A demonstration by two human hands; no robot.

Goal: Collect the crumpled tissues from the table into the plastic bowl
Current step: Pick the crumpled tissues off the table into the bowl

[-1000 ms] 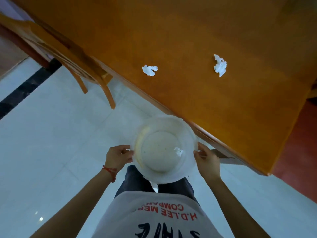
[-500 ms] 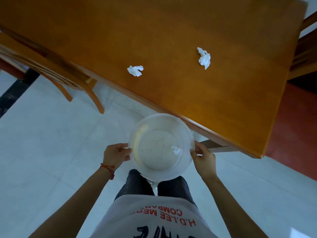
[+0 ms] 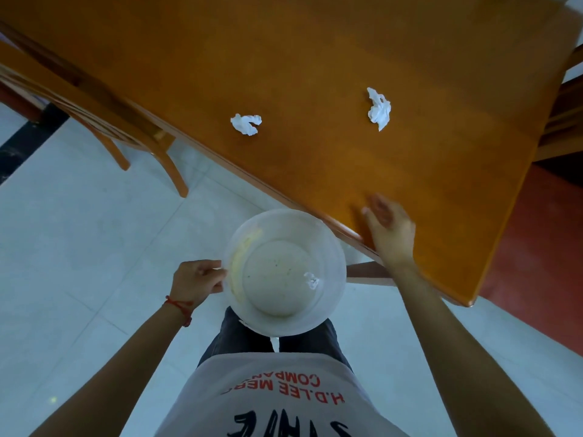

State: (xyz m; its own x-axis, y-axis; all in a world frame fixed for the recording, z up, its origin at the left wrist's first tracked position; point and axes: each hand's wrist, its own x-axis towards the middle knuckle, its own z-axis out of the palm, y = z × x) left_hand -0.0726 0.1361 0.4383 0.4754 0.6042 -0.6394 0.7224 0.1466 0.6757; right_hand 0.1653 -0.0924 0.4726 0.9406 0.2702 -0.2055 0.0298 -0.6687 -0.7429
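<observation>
Two crumpled white tissues lie on the orange wooden table (image 3: pixel 315 58): a smaller tissue (image 3: pixel 246 123) near its front edge and a larger tissue (image 3: pixel 379 109) further right. My left hand (image 3: pixel 198 281) pinches the left rim of the translucent plastic bowl (image 3: pixel 334 247), held in the air just off the table's edge above my legs. One small tissue scrap (image 3: pixel 311 280) lies inside it. My right hand (image 3: pixel 388 230) is off the bowl and hovers over the table's near edge, fingers loosely spread, holding nothing.
A wooden chair (image 3: pixel 94 121) is tucked under the table at the left, its legs on the pale tiled floor (image 3: pixel 79 247). Another wooden chair (image 3: pixel 564 121) stands past the table's right end. The table's near right corner (image 3: pixel 467 302) juts out beside my right arm.
My right hand has let go of the bowl's right rim and moved up over the table edge. The left hand alone keeps hold of the bowl.
</observation>
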